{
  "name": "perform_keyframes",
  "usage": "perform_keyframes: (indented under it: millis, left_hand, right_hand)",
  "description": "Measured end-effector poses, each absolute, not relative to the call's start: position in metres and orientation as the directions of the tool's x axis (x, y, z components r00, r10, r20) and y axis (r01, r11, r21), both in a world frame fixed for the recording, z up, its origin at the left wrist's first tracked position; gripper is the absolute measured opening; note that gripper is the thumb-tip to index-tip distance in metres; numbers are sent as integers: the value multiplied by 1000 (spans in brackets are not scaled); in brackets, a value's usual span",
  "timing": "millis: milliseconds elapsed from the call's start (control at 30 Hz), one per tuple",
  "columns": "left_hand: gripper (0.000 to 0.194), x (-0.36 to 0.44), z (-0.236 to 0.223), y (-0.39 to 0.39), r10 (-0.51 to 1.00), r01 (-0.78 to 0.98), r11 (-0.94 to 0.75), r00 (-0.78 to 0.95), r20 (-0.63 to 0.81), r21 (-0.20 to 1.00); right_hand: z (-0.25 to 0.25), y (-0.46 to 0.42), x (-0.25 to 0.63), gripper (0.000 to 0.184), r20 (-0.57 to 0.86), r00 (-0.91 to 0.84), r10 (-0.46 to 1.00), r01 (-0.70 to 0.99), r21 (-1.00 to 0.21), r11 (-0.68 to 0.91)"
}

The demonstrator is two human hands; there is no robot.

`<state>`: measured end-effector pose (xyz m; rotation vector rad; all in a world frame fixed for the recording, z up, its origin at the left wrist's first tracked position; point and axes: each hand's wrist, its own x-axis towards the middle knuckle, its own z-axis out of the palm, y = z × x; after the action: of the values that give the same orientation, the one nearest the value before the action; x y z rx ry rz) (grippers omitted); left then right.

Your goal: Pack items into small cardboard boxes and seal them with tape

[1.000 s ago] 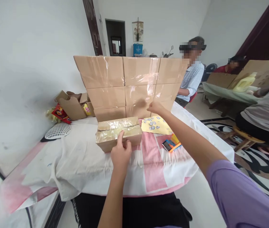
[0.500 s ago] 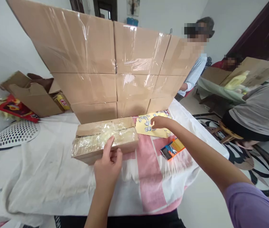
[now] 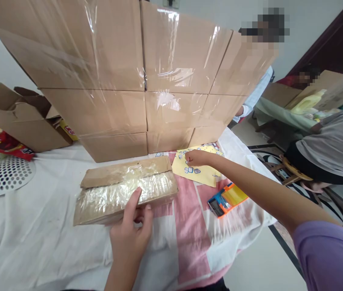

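A low cardboard box (image 3: 98, 206) wrapped in clear tape lies on the cloth-covered table. My left hand (image 3: 133, 226) grips its near edge, one finger on top and the others curled against the front side. To the right, a yellow sheet of paper (image 3: 203, 178) carries small pale pieces (image 3: 190, 169) with blue outlines; whether they are loose or printed I cannot tell. Above that sheet is my right hand (image 3: 198, 157), its fingers pinched together, and what they hold is hidden. Below my right forearm lies an orange, blue and yellow packet (image 3: 226, 200).
A tall cardboard panel (image 3: 111, 109) covered in clear tape stands behind the box. At the left are an open carton (image 3: 22, 125), a red packet (image 3: 1, 141) and a white perforated object (image 3: 6, 176). Other people sit or stand beyond the table, one by a second table on the right.
My view has come closer and tilted down. My right hand has shifted a little left over the yellow paper, its fingers now closer together. My left hand stays on the box.
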<state>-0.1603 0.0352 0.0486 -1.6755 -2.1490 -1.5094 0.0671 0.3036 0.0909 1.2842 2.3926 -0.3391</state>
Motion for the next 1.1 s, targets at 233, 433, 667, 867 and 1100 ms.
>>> perform_keyframes:
  millis: [233, 433, 667, 867, 1100]
  left_hand:
    - [43, -164, 44, 39, 720, 778, -82, -385, 577, 623]
    - [41, -166, 46, 37, 738, 768, -52, -402, 543, 639]
    - [42, -194, 42, 27, 759, 813, -20, -367, 538, 582]
    - [46, -196, 42, 29, 759, 771, 38, -436, 483, 636]
    - [51, -198, 35, 27, 742, 768, 18, -440, 506, 641]
  right_hand:
    - [96, 312, 74, 11, -382, -460, 801, 886, -148, 439]
    - [130, 308, 76, 10, -353, -504, 788, 833, -439, 336]
    - [148, 237, 61, 22, -124, -598, 792, 605, -719, 344]
    - [137, 165, 39, 23, 135, -518, 844, 640, -593, 488]
    - [123, 176, 31, 19, 135, -506, 852, 461, -792, 400]
